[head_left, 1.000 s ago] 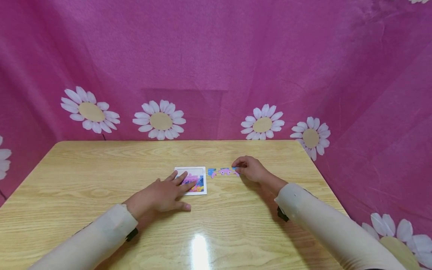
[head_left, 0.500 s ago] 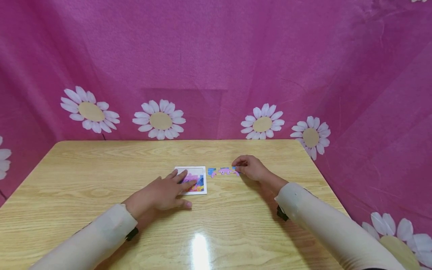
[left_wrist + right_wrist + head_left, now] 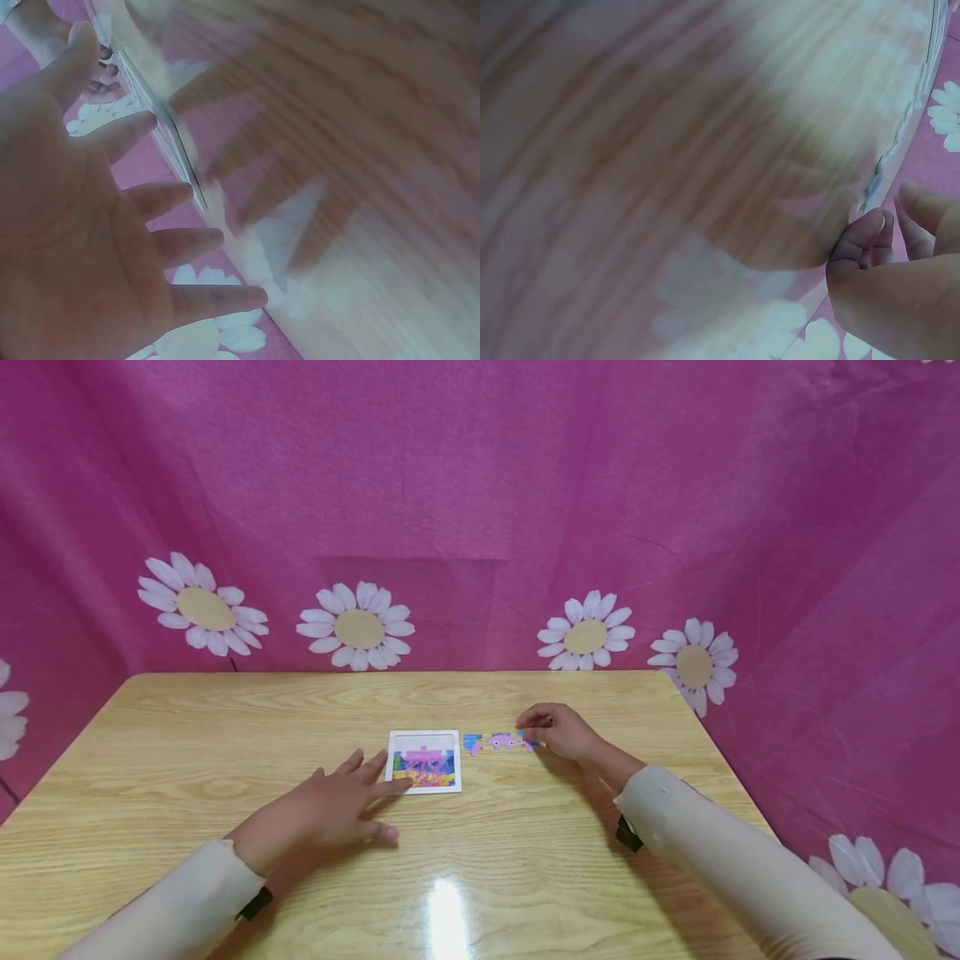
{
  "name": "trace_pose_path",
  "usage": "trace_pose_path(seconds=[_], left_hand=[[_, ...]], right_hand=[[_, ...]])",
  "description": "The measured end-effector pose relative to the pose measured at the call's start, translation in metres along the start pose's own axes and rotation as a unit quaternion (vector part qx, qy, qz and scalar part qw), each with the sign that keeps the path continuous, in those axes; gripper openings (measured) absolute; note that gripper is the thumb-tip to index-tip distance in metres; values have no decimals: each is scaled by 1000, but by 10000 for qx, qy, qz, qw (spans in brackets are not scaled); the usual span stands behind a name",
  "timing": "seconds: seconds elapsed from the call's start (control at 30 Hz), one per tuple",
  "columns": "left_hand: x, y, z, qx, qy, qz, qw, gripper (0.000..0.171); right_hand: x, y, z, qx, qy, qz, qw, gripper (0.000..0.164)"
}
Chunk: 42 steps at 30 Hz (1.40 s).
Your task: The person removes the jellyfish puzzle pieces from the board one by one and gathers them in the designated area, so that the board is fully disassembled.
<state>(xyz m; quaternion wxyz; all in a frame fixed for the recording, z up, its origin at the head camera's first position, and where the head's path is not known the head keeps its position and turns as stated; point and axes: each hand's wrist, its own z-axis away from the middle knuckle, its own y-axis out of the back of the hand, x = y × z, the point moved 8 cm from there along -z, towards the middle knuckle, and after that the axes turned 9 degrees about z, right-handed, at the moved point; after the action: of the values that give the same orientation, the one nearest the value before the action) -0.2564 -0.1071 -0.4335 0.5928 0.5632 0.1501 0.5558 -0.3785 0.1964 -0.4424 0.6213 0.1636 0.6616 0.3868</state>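
Nearest me, my left hand (image 3: 333, 808) reaches in low and palm down, fingers long and fanned apart, gripping nothing; the index tip overlaps the lower left corner of the white puzzle tray (image 3: 457, 768). A light touch there should be enough to stop the tray sliding on the tabletop (image 3: 360, 910). Just right of the tray, a little farther off, the loose pieces lie in a row: a blue-and-pink piece (image 3: 471, 741), the eyed piece (image 3: 501, 742) in the middle, and the end piece (image 3: 528, 746) beneath the fingertips of my right hand (image 3: 566, 732). Nudging these thin pieces by their edges, not pressing from above, should line them up best. My right wrist comes in from the side, fingers curled, thumb and index close together; whether they pinch that piece or merely touch it, I cannot tell from here
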Motion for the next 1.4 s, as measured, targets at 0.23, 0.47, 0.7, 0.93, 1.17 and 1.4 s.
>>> trace_pose_path(seconds=[0.23, 0.47, 0.7, 0.93, 1.17, 1.4], left_hand=[[-1, -1, 5, 15, -75, 18, 10000, 80], [-3, -2, 5, -19, -68, 2, 10000, 80], [-3, -3, 5, -79, 12, 64, 9999, 82], [-3, -2, 5, -63, -39, -13, 10000, 81], [-1, -2, 5, -21, -149, -75, 9999, 81], [-2, -2, 3, -13, -177, -150, 9997, 81]], right_hand=[[-16, -4, -3, -62, 232, 44, 9997, 21], [-40, -24, -6, -258, 437, -341, 9981, 22], [-61, -40, -10, -395, 610, -268, 9970, 22], [-78, -56, -13, -534, 652, -190, 9963, 21], [-93, -72, -15, -668, 682, -382, 9947, 22], [-110, -84, -17, -822, 838, -432, 9921, 22]])
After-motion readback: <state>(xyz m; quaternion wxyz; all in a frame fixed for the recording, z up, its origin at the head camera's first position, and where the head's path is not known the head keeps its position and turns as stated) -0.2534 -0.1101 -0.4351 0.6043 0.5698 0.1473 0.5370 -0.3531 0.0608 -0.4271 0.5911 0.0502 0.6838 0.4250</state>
